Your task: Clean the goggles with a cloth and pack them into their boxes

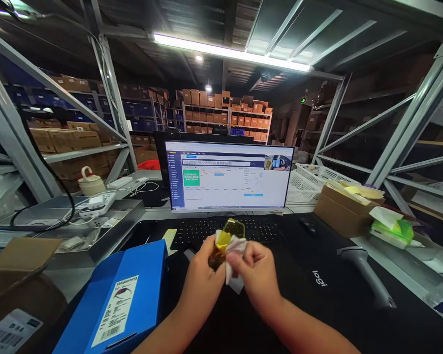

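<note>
In front of the keyboard, my left hand [203,275] is closed around a pair of yellow-tinted glasses [235,227]. One lens points up and away; much of the frame is hidden by my fingers. A crumpled white tissue [236,246] is pinched in my right hand [260,270] and pressed against the glasses. To the left lies a blue box [112,290] with its flap raised. Its white label [116,307] reads "Wakening" and pictures sunglasses.
A monitor [229,182] stands behind the keyboard [192,231]. On the right are a mouse [307,225], a barcode scanner [371,278], a green tissue pack [391,230] and a cardboard box [341,211]. An open cardboard carton [18,290] sits at the left.
</note>
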A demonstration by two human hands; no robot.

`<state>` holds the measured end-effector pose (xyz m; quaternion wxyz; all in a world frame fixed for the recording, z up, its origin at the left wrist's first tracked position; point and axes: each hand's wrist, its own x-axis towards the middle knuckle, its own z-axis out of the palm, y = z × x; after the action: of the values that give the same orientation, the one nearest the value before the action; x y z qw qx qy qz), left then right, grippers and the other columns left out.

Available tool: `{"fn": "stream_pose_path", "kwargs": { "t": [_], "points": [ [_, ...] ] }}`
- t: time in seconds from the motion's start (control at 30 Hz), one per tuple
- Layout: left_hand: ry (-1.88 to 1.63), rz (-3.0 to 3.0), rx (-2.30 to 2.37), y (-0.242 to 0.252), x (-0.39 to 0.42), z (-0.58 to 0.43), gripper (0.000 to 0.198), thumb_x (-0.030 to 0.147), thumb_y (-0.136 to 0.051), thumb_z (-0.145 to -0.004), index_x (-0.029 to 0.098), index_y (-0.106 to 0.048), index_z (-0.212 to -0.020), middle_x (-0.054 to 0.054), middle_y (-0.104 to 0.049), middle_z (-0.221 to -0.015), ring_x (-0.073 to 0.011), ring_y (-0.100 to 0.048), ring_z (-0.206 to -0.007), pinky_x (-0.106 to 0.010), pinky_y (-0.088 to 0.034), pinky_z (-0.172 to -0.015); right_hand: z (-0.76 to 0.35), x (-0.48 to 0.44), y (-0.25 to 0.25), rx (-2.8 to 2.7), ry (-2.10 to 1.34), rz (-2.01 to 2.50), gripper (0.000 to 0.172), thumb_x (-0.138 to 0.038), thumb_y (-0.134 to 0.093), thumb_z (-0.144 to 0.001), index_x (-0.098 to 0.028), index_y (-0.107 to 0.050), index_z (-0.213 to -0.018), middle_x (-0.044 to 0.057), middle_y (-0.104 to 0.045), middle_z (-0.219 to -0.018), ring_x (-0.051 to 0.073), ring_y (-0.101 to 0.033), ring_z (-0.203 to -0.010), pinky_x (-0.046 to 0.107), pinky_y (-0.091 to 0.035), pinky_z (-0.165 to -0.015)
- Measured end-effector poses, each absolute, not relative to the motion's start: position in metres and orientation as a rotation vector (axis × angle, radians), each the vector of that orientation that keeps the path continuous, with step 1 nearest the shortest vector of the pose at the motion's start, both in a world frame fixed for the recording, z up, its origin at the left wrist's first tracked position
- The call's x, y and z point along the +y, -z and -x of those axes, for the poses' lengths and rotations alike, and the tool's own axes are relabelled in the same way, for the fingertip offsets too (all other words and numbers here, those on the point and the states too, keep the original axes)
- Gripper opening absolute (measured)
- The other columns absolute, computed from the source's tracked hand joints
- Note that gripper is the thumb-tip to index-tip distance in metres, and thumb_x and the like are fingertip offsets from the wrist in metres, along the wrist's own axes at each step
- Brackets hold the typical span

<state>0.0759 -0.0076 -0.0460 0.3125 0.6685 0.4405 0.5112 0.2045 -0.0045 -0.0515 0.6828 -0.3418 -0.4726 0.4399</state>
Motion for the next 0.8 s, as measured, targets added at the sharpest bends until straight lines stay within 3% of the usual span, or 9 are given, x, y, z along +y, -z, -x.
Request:
{"fn": "stream_pose_path", "kwargs": {
  "t": [0.1, 0.2, 0.33, 0.43, 0.57, 0.7, 0.8],
  "points": [
    [-1.291, -1.773, 1.130, 0.041, -0.004, -0.072, 0.033, 0.021, -0.055, -0.083, 0.019, -0.058, -0.115, -0.002, -0.069, -0.094, -0.0178, -0.065, -0.079, -0.027, -0.051, -0.070, -0.201, -0.008, 0.055, -1.133, -0.970, 0.812, 0.058, -0.035, -0.087, -0.064, -0.022, -0.032, -0.050, -0.004, -0.045, -0.053, 0.011, -0.045, -0.051, 0.022, -0.038, -0.048],
    [-1.196, -1.831, 1.043, 0.041, -0.003, -0.075, 0.037, 0.026, -0.058, -0.085, 0.021, -0.054, -0.121, -0.002, -0.068, -0.100, -0.0186, -0.066, -0.086, -0.027, -0.052, -0.074, -0.214, -0.003, 0.039, -1.022, -1.207, 0.720, 0.062, -0.034, -0.091, -0.055, -0.022, -0.031, -0.053, -0.006, -0.046, -0.048, 0.009, -0.043, -0.044, 0.021, -0.036, -0.043],
    [-1.066, -1.954, 1.083, 0.047, -0.006, -0.082, 0.038, 0.014, -0.054, -0.078, 0.021, -0.057, -0.115, -0.002, -0.068, -0.095, -0.0186, -0.064, -0.081, -0.028, -0.051, -0.070, -0.230, 0.007, 0.019, -0.783, -1.311, 0.636, 0.070, -0.029, -0.096, -0.043, -0.021, -0.028, -0.054, -0.008, -0.045, -0.048, 0.006, -0.038, -0.045, 0.017, -0.032, -0.044],
    [-1.124, -1.941, 1.180, 0.049, -0.008, -0.082, 0.049, 0.013, -0.053, -0.076, 0.021, -0.053, -0.125, -0.004, -0.068, -0.103, -0.0213, -0.066, -0.087, -0.031, -0.052, -0.074, -0.220, 0.005, 0.029, -0.776, -1.225, 0.642, 0.068, -0.039, -0.092, -0.053, -0.022, -0.027, -0.055, -0.008, -0.040, -0.047, 0.006, -0.033, -0.045, 0.018, -0.030, -0.044],
    [-1.288, -1.818, 1.137, 0.047, -0.005, -0.075, 0.043, 0.027, -0.059, -0.085, 0.020, -0.051, -0.126, -0.006, -0.068, -0.106, -0.0224, -0.066, -0.093, -0.032, -0.053, -0.079, -0.198, -0.009, 0.053, -1.031, -0.893, 0.782, 0.058, -0.037, -0.083, -0.066, -0.022, -0.031, -0.049, -0.004, -0.041, -0.054, 0.010, -0.038, -0.052, 0.022, -0.034, -0.048],
    [-1.223, -1.805, 1.047, 0.045, -0.003, -0.073, 0.037, 0.034, -0.061, -0.087, 0.020, -0.054, -0.120, -0.006, -0.069, -0.104, -0.0211, -0.067, -0.088, -0.030, -0.053, -0.076, -0.205, -0.009, 0.049, -1.092, -1.064, 0.767, 0.057, -0.035, -0.086, -0.061, -0.022, -0.032, -0.050, -0.004, -0.044, -0.052, 0.010, -0.041, -0.049, 0.022, -0.034, -0.045],
    [-1.098, -1.880, 1.056, 0.045, -0.005, -0.077, 0.033, 0.024, -0.059, -0.083, 0.020, -0.057, -0.116, -0.003, -0.069, -0.095, -0.0206, -0.067, -0.083, -0.030, -0.053, -0.073, -0.224, 0.001, 0.030, -0.898, -1.290, 0.669, 0.065, -0.031, -0.093, -0.048, -0.022, -0.029, -0.053, -0.008, -0.044, -0.047, 0.007, -0.038, -0.045, 0.019, -0.032, -0.044]
  ]
}}
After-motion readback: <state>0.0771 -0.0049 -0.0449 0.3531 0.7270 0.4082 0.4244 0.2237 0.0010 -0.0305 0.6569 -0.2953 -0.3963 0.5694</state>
